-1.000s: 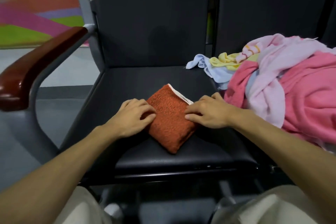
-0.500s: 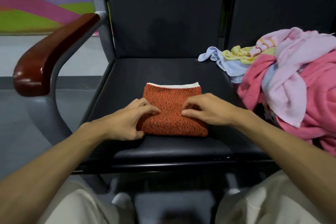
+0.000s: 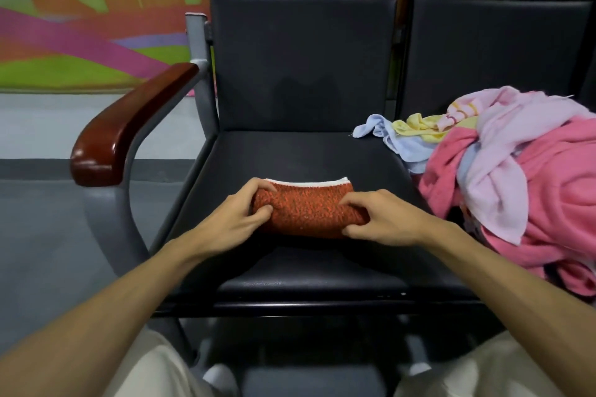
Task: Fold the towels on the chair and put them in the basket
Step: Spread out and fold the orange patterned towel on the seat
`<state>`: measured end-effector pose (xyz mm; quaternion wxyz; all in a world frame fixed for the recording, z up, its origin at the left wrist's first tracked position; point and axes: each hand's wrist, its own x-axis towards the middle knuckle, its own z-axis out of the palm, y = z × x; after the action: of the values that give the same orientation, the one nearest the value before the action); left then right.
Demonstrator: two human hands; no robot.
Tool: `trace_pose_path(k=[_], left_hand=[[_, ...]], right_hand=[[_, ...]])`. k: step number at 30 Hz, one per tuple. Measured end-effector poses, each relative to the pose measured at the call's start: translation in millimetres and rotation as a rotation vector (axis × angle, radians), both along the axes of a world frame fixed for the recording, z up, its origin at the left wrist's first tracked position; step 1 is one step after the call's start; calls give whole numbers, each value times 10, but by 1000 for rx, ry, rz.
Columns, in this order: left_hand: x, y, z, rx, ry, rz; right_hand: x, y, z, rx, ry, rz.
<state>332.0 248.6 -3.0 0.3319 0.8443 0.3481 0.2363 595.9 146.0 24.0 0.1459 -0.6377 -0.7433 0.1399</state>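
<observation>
**Item 1. Orange towel** (image 3: 306,213): folded into a thick, narrow bundle with a white hem showing along its far side. It lies across the middle of the seat (image 3: 290,151), a little nearer the front edge than the backrest. Judged soft, light and springy. The layers will likely bulge or unroll if let go, and the looped pile should not slip in the fingers. Best taken at both short ends, or from beneath with a flat palm, so the folds stay stacked.

**Item 2. Left hand** (image 3: 232,222): clamped on the towel's left end, fingers curled over the top and thumb at the near side.

**Item 3. Right hand** (image 3: 390,219): clamped on the towel's right end in the same way.

**Item 4. Heap of towels** (image 3: 532,187): unfolded, in deep pink, pale pink, yellow and pale blue. It is piled on the neighbouring seat and spills over the right edge of this one, close to the right hand but apart from the orange towel. Judged limp and tangled, so each should be lifted out by a corner.

**Item 5. Armrest** (image 3: 129,129): polished dark wood on a grey frame, at the seat's left side.

**Item 6. Basket**: not in view.

**Status:** one towel folded or nearly so, the heap still to do.
</observation>
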Motion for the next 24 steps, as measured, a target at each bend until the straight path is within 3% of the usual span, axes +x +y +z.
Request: trace_pose_path(k=[6,11,15,17,21,24], left_hand=[[79,33,-29,-41,-93,189],[302,191,-63,-116,-26,389],[403,320,-60,-82,45,504],[310,415,-26,-75,182,502],[131,381,90,-421,529,399],[196,284,76,-451,455,423]], right_hand=[[-76,101,15,-23,278,-77],[-12,383,-181,-177,499,-335],[-1,572,-181,-236,299,-364],[20,628,-181,-275,275,-369],[72,696,-208,-329,275,-366],[63,689,-124,-398,218,-321]])
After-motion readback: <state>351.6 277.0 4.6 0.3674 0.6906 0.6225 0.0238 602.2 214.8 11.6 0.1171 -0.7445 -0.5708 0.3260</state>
